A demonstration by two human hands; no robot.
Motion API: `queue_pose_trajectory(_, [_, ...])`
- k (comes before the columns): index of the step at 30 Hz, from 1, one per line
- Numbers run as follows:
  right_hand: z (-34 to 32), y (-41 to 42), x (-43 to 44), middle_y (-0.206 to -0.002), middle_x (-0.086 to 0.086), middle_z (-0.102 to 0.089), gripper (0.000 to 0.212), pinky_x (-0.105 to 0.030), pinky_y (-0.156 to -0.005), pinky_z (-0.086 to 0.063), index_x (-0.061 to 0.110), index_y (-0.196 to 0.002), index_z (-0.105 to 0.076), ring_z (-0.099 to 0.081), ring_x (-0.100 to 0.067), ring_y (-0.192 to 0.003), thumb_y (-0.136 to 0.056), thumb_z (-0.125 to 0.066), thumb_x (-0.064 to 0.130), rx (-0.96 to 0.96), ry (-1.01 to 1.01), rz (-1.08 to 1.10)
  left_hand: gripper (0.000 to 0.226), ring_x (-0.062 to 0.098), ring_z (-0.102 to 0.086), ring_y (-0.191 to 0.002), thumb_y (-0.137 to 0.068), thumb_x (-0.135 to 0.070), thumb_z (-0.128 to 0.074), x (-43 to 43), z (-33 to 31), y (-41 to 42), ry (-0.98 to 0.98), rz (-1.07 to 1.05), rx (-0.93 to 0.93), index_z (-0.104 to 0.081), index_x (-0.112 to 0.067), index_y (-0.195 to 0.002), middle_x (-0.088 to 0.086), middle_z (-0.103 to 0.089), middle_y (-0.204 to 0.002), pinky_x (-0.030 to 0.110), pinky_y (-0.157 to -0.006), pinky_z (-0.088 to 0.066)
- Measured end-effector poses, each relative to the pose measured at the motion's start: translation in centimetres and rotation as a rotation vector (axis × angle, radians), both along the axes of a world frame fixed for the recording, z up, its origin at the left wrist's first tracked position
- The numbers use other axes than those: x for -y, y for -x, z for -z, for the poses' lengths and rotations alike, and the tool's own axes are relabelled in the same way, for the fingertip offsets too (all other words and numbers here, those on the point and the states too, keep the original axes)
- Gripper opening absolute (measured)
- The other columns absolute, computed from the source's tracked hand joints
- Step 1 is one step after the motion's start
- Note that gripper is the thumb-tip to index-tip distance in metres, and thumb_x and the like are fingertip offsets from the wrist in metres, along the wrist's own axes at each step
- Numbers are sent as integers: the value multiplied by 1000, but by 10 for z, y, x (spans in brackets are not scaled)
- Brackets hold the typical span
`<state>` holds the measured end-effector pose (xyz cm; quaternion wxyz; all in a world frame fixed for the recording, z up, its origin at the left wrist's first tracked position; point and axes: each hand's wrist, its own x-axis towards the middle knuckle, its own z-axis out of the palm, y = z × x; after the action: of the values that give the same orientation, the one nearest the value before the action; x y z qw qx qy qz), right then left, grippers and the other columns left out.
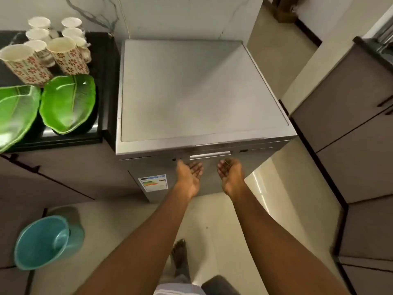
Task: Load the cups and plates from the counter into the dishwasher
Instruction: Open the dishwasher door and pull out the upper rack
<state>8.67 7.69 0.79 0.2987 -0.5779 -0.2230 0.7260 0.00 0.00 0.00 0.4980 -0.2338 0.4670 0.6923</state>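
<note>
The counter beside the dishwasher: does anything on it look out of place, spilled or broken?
Nothing is spilled or broken. The cups stand upright in a tight group. Only the two green plates lie near the front edge of the counter, the left one seemingly reaching it.

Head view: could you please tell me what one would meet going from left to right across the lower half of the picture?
teal bucket → energy label → left hand → right hand → grey cabinet doors

Patterned cups (63, 54) stand clustered upright on the dark surface (103, 67). Two green leaf-shaped plates (68, 103) lie before them. The silver dishwasher (191, 92) alongside is closed.
</note>
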Motion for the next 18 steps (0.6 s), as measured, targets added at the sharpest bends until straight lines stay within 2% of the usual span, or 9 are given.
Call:
queue_pose_trajectory(2, [8,0,-13,-78,-4,-63,24,-26,-77,-46,13,-83,-56,-60,-16,-72,-97,-38,17,-51,61,20,58,24,-57,-81,-102,-48,-20,-9,6,1,-63,-114,101,-54,-2,-90,16,-59,-90,29,-78,-47])
queue_pose_trajectory(4, [13,1,-27,-84,-7,-65,26,-29,-88,-46,11,-84,-59,-63,-18,-78,-96,-36,15,-69,101,24,60,26,-59,-84,-102,-48,-20,-18,14,5,-70,-189,142,-54,-1,-91,17,-61,-91,31,-86,-48])
queue_pose_trajectory(6, [14,6,-37,-86,-9,-65,27,-30,-91,-47,9,-85,-59,-64,-21,-85,-96,-36,14,-86,118,37,60,27,-60,-87,-102,-47,-19,-25,12,6,-81,-249,159,-55,1,-98,19,-61,-95,33,-95,-46])
queue_pose_trajectory(9, [14,12,-50,-82,-11,-60,25,-35,-94,-49,8,-79,-54,-62,-27,-86,-96,-37,14,-126,168,71,54,28,-59,-87,-101,-43,-20,-38,6,6,-98,-337,179,-54,-2,-102,17,-59,-96,36,-99,-46])
queue_pose_trajectory(11, [15,13,-57,-77,-11,-57,25,-37,-95,-50,9,-74,-52,-61,-27,-81,-94,-37,13,-155,205,90,51,27,-58,-84,-100,-43,-23,-44,5,6,-101,-397,194,-55,-4,-96,15,-58,-91,36,-97,-47])
queue_pose_trajectory(15, [14,12,-66,-71,-11,-59,29,-41,-95,-51,9,-68,-51,-62,-26,-76,-91,-34,10,-229,277,106,47,24,-56,-78,-98,-46,-29,-53,6,4,-94,-443,180,-56,-8,-91,12,-56,-86,32,-78,-50])
queue_pose_trajectory(18, [16,10,-67,-67,-11,-61,31,-42,-93,-52,10,-64,-51,-64,-25,-73,-90,-33,9,-274,291,91,49,25,-58,-84,-99,-49,-30,-55,10,2,-118,-450,139,-60,-10,-95,12,-60,-90,33,-81,-51])
